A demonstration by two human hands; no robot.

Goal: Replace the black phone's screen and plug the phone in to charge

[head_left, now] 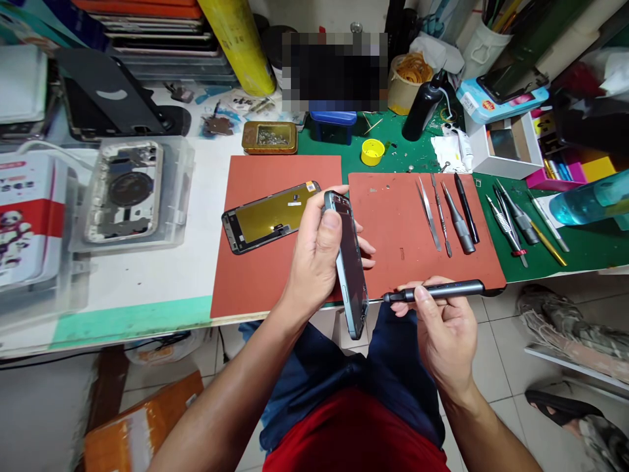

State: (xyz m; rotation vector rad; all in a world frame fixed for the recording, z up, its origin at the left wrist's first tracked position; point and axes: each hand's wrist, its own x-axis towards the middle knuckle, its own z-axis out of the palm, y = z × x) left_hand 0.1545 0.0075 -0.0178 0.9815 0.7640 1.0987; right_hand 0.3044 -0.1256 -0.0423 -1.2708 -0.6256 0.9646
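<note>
Workbench (pixel 201 203), white and green; two reddish mats (pixel 388 249); tiled floor (pixel 491 357). Phone (pixel 352 269), tilted, at front edge, grasped by left hand (pixel 314 249). Black pen-shaped tool (pixel 442 290), pinched in right hand (pixel 447 331); tip contact unclear.

This looks like a phone-repair workshop, cramped and well used. On the cluttered workbench (pixel 196 262), reddish-brown mats (pixel 270 282) carry a detached display panel (pixel 272 216) and a row of fine tools, among them steel tweezers (pixel 429 216). A tin (pixel 270 149) holds tiny metal bits, and a stripped phone housing (pixel 124 190) sits on a clear plastic box (pixel 179 196). The person holds a smartphone (pixel 352 262) and a pen-style screwdriver (pixel 458 288) at the bench edge.
</note>
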